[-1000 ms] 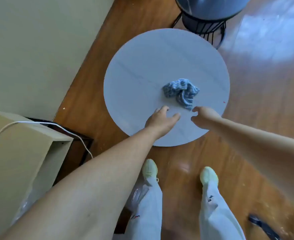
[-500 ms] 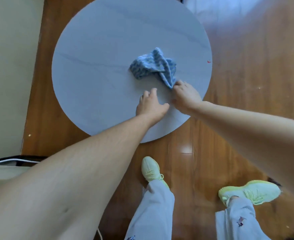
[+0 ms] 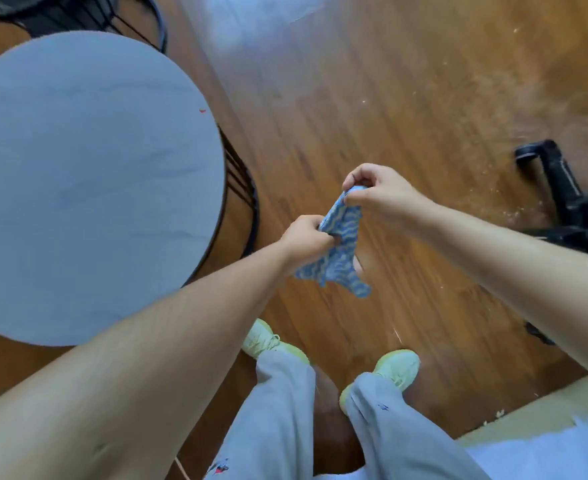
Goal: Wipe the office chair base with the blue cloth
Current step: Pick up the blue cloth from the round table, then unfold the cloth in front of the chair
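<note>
arms [image 3: 168,344]: bare, no sleeves | trousers [image 3: 278,420]: light grey | shoes [image 3: 398,367]: pale yellow-green knit

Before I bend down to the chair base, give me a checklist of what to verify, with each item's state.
1. Blue cloth off the round table and in hand: ok.
2. Left hand has a grip on the cloth: ok.
3. Right hand pinches its top edge: ok.
4. Cloth spread flat for wiping: not ok, it hangs bunched.
5. Chair base in view: ok, at the right edge.
6. Base within reach: cannot tell.
</note>
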Tool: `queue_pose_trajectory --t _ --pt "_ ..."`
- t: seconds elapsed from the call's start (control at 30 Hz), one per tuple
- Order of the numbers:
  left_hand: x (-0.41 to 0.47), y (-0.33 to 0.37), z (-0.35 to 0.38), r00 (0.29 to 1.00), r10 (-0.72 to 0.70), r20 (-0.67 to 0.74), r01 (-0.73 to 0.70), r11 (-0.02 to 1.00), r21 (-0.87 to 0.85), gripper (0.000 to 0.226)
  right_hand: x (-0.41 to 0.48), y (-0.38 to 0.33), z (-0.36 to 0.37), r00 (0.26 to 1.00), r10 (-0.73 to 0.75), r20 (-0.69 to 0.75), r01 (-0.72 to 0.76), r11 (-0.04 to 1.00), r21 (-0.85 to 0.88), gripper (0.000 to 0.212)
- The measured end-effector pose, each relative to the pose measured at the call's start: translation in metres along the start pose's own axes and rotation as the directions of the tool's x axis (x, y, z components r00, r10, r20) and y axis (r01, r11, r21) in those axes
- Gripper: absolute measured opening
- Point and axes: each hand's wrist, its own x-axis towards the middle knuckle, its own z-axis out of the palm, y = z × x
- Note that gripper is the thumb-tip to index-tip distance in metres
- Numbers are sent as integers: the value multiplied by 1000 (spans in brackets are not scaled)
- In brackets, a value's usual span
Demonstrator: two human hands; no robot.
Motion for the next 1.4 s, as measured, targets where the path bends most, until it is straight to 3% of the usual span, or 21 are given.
queue_pose_trajectory --t 0.07,0.17,0.23,0.3,0.4,0.5,0.6,0.7,0.8,0.9,1.0,1.07,1.13,1.17,1.2,1.27,1.33,1.4 --pt "6 40 45 999 11 49 -5 994 -110 21 -29 33 -49 987 71 -144 -44 982 186 21" --pt "18 93 109 997 2 74 9 989 -149 18 -79 85 -113 933 222 -284 -60 873 485 32" --pt "29 120 147 988 -6 152 39 976 -212 18 -113 117 -144 909 324 -263 -142 832 536 56" --pt "43 139 182 970 -8 242 79 954 -288 16 -135 150 -167 909 405 -96 -291 784 548 77" --pt "68 151 231 944 -50 327 168 924 -344 13 -151 198 -181 893 441 93 -391 657 644 54" --pt "97 141 265 917 -155 369 275 913 -301 30 -148 242 -180 842 539 19 -407 613 677 40" --pt "133 132 284 895 -202 397 292 939 -183 34 -134 279 -186 816 576 -47 -398 620 677 49" --pt "167 129 291 888 -168 429 236 965 -112 14 -112 310 -195 842 518 -148 -234 599 766 57" --pt "210 126 315 880 -96 466 149 986 -78 7 -83 355 -192 829 472 -300 58 461 885 33" --pt "242 122 337 905 -57 422 67 998 -9 12 -58 389 -172 838 497 -224 79 297 952 27" --pt "278 110 368 929 39 367 -78 993 94 7 -35 431 -171 818 506 -273 138 289 948 17" --pt "307 102 394 922 145 360 -171 984 43 8 -28 469 -191 805 465 -368 242 310 920 27" --pt "329 100 409 906 249 344 -258 966 -19 10 -34 494 -216 877 361 -318 230 264 937 58" --pt "342 100 423 885 316 340 -321 946 -44 12 -38 511 -230 913 304 -274 172 322 931 67" --pt "354 101 437 868 367 335 -372 927 -52 10 -38 528 -243 935 260 -240 92 476 875 69" --pt "374 107 465 808 462 365 -461 882 -95 16 -30 554 -267 930 256 -265 -77 837 542 60" --pt "388 116 488 718 529 453 -519 840 -159 27 -13 564 -288 843 220 -491 -57 944 325 65" --pt "397 127 508 627 599 498 -593 782 -194 31 -4 572 -309 702 91 -707 170 942 289 67"
